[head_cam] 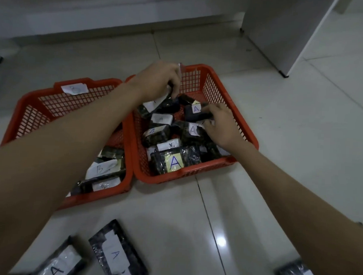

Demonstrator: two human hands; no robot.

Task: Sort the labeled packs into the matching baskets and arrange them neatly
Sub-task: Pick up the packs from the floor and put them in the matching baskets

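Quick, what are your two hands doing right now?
Left hand: closed on a dark pack over the right basket.
Right hand: closed on another dark pack in that basket.

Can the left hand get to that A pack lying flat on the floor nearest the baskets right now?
Probably not at once. The left hand is gripping a pack in the right basket. The floor pack lies uncovered under that forearm, so after letting go, the way looks free.

An indoor room, its kind unclear: glossy pale tiled floor (260, 141), plain white cabinet (287, 33) on small black feet.
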